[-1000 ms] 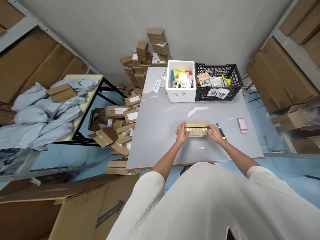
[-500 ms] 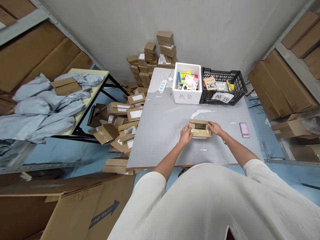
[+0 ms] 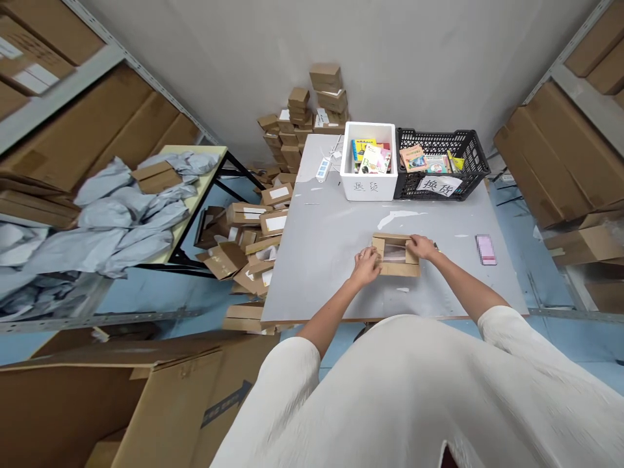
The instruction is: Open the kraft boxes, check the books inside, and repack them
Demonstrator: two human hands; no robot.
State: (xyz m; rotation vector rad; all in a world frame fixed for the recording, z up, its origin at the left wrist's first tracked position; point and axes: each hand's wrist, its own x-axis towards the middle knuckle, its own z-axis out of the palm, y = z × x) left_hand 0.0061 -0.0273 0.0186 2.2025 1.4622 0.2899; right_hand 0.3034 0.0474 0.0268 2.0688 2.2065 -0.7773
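A small brown cardboard box [image 3: 400, 268] lies on the grey table [image 3: 322, 260] with its flaps spread and its top open. Something pale, too small to make out, shows inside it. My left hand [image 3: 366, 265] is closed on the box's left side, fingers at the flap. At the upper right corner, my right hand [image 3: 421, 247] pinches the right flap. A small dark and yellow object, partly hidden, sits just beyond my right wrist.
Behind the box stand a white foam bin [image 3: 368, 188] and a black crate [image 3: 480, 162], both holding books. A phone [image 3: 486, 249] lies at right, a power strip [image 3: 324, 169] at back left. Cardboard boxes [image 3: 244, 212] are heaped left of the table; grey parcels [image 3: 112, 214] cover a side table.
The box's flaps have been opened outward, so its inside shows more. Both hands remain on the box. The view has shifted slightly left.
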